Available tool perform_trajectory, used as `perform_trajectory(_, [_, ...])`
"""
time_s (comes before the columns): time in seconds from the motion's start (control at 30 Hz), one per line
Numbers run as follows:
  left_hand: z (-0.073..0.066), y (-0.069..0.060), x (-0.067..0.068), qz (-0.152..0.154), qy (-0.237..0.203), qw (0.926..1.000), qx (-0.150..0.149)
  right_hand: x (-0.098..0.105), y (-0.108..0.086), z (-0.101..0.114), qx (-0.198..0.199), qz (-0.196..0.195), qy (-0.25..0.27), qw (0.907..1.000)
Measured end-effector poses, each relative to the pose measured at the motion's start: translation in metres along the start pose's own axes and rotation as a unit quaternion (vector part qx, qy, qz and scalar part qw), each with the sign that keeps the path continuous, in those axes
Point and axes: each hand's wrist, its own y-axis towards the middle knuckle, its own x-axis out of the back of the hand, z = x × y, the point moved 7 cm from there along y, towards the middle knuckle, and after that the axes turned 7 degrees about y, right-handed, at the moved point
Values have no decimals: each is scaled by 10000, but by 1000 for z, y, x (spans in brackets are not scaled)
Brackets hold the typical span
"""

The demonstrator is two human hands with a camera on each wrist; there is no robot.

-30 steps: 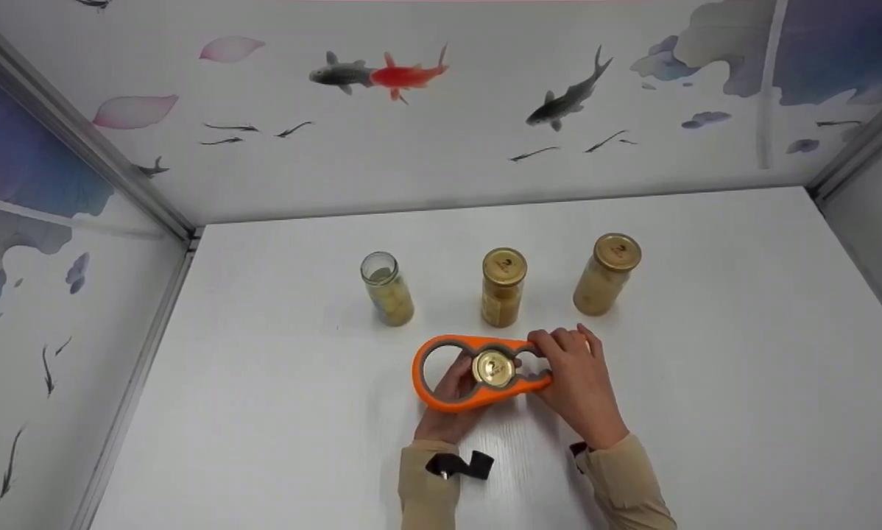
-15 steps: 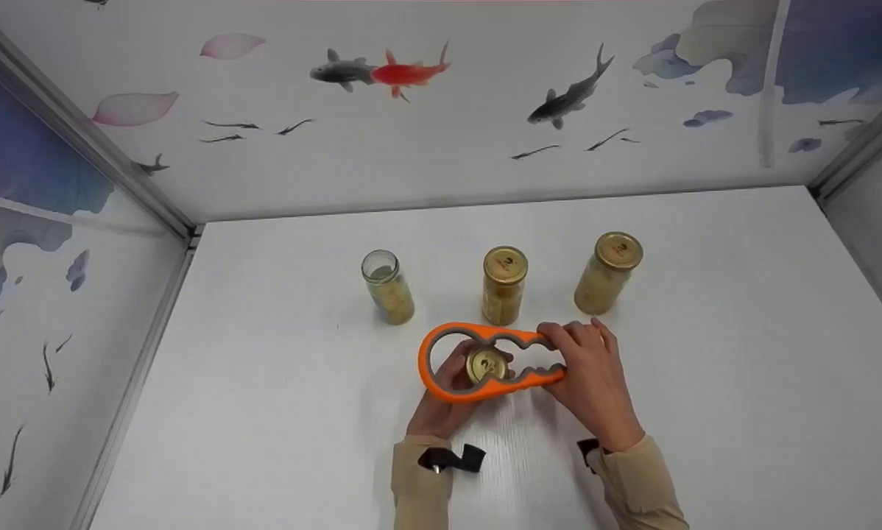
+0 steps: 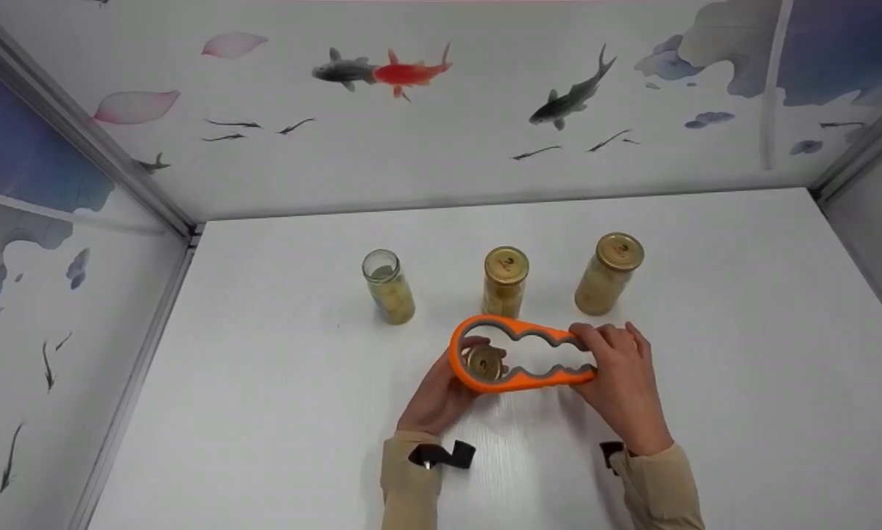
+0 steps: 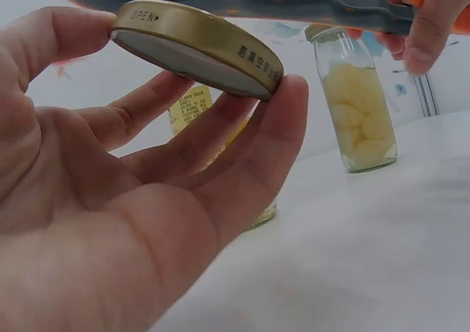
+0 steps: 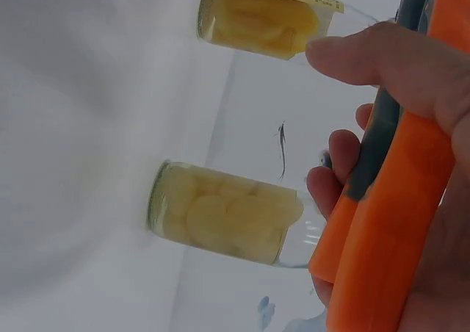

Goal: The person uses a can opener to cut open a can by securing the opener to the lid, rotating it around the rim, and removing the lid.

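My left hand point(image 3: 437, 397) holds a loose gold jar lid point(image 3: 484, 362) by its rim, thumb on one side and fingers on the other. In the left wrist view the lid point(image 4: 198, 49) is tilted, its pale underside showing and "OPEN" printed on its edge. My right hand point(image 3: 623, 383) grips the handle end of an orange jar opener point(image 3: 537, 381) with grey scalloped inner edges. From above, the opener's wide round end surrounds the lid. In the left wrist view the opener point(image 4: 294, 0) passes just above the lid; whether they touch I cannot tell.
Behind the hands stand three glass jars on the white table point(image 3: 264, 412): a lidless one point(image 3: 391, 291) at left, a gold-lidded one point(image 3: 505, 276) in the middle and another gold-lidded one point(image 3: 609, 276) at right, holding pale chunks. Printed walls point(image 3: 470, 169) enclose the back and sides.
The opener's narrower notches were around the lid; the opener has shifted right with my right hand, so its wide end now surrounds the lid. My left hand has moved slightly left with the lid.
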Motion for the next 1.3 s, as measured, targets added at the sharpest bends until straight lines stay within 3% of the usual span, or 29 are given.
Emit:
perform_trajectory(0.07, [-2, -1, 1, 46, 172, 9998, 17, 2, -1, -2, 16, -52, 8, 10000])
perform_trajectory(0.23, [-8, -7, 0, 677, 552, 9961, -71, 6, -5, -7, -39, -90, -35, 9999])
perform_trajectory(0.33, [-12, -9, 2, 833, 840, 9930, -80, 7, -7, -11, -173, -43, -59, 9998])
perform_trajectory(0.67, [-21, -9, 14, 780, 1936, 9779, -97, 2, -14, -21, -501, 110, -90, 9986])
perform_trajectory(0.97, [-27, -8, 23, 527, 2332, 9709, 155, 5, -16, -21, -561, 72, -103, 9983])
perform_trajectory(1.2, [-35, -11, 31, 268, 2929, 9553, 298, 6, -17, -17, -353, -58, -170, 9992])
perform_trajectory(1.3, [-39, -12, 35, 290, 3006, 9529, 290, 5, -18, -18, -438, 29, -132, 9989])
